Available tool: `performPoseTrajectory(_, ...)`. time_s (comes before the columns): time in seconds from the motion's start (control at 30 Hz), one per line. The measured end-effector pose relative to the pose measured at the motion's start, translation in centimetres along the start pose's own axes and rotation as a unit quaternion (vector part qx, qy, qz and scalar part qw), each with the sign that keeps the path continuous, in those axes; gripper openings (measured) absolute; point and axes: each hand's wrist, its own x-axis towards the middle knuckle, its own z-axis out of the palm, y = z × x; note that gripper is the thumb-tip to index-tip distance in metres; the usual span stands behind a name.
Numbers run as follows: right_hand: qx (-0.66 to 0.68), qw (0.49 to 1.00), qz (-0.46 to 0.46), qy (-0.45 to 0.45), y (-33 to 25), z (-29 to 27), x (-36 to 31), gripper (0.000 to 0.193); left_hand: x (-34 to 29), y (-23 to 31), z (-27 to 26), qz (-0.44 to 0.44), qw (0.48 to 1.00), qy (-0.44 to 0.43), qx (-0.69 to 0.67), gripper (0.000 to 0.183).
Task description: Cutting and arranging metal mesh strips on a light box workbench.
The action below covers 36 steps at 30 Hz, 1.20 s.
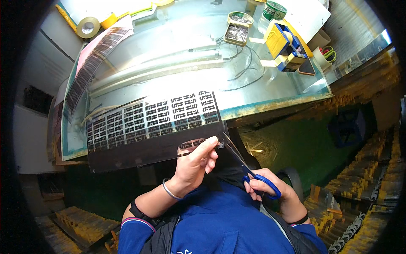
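Note:
A dark film sheet (158,116) with rows of clear rectangular patterns lies partly on the glass tabletop, its plain black near strip hanging over the front edge. My left hand (192,165) is closed, pinching the sheet near its right-hand near corner between thumb and fingers. In my right hand (281,194) are blue-handled scissors (274,188), fingers and thumb through the loops. Their blades point up and to the left, with the tips at the right edge of the film. Whether the blades touch the film I cannot tell.
The lit glass table (292,91) ends just before my body. A tape dispenser (283,46), a tin of small bits (237,33) and a green-rimmed jar (272,12) stand at the far right. Another patterned film (95,59) and a tape roll (88,27) lie far left.

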Motion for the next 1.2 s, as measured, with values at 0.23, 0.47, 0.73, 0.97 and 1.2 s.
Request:
performPoseTrajectory(0.23,0.112,0.992,-0.001,-0.059,-0.4,-0.1,-0.1,0.029,-0.2,0.2,0.5,0.002,1.000,0.014,0.011,0.011)
performPoseTrajectory(0.47,0.008,0.994,0.050,0.099,-1.0,2.5,0.0,0.033,0.0,0.2,0.9,-0.007,0.999,0.022,0.035,0.011)
performPoseTrajectory(0.73,-0.100,0.980,0.008,0.171,-1.2,4.1,-0.1,0.034,-0.1,0.1,0.9,-0.010,1.000,0.007,0.029,0.011)
performPoseTrajectory(0.97,-0.155,0.961,-0.046,0.225,-0.7,4.6,0.2,0.035,0.0,-0.2,0.8,-0.017,1.000,-0.014,0.020,0.012)
performPoseTrajectory(1.2,-0.165,0.951,-0.068,0.252,-0.6,4.6,0.7,0.037,-0.5,-0.6,1.2,-0.040,0.999,-0.018,0.023,0.014)
